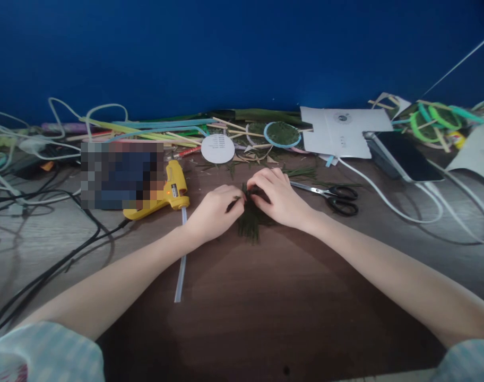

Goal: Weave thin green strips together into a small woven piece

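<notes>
I have my left grip [215, 213] and right grip [277, 197] pinched almost closed on the green bunch [249, 229] between them. Its long way runs front to back, loose tips pointing to the near side.

Pixelation blurs a dark item [124, 178], type unclear, plus part of yellow glue gun [175, 187]. Left hand [215, 212] and right hand [281, 199] hide upper part of green bundle [248, 230]. Tips of scissors [325, 191] hidden behind right hand. Left wrist [183, 240] covers part of glue stick [180, 281]. Print on white disc [217, 148] too small to read. 2 sleeves [62, 350] cut off by edges.
</notes>
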Demonstrator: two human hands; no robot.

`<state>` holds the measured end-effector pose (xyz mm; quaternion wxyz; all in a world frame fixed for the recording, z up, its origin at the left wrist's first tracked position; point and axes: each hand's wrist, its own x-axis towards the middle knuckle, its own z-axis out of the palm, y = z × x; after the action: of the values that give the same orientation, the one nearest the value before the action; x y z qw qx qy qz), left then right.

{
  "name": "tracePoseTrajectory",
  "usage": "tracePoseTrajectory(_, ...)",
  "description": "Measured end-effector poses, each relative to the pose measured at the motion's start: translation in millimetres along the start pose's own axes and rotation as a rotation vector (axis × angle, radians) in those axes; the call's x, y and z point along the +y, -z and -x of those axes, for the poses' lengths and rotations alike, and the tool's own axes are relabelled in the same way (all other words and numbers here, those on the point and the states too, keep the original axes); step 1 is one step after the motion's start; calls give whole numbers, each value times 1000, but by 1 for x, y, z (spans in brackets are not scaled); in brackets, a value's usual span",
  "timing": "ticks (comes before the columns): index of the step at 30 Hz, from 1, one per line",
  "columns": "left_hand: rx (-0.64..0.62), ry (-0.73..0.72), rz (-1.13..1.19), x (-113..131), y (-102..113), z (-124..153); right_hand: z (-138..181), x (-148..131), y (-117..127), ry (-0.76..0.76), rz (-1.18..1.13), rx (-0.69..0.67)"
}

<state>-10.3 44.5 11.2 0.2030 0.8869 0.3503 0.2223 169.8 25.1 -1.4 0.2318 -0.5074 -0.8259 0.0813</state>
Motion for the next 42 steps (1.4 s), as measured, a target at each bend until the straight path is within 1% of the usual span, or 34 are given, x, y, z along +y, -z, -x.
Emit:
tracePoseTrajectory(10,4,-2,5,-1,-1,0,-1,0,1,-10,-50,-14)
tracePoseTrajectory(17,6,-1,-1,-1,-2,0,-1,0,1,19,-65,-18)
tracePoseTrajectory(24,-4,22,4,0,0,0,-1,1,3,66,-153,33)
tracePoseTrajectory(35,-12,36,10,1,1,-1,1,-2,9,-11,-330,139)
tracePoseTrajectory(42,-7,39,16,0,1,0,5,-3,10,5,-464,106)
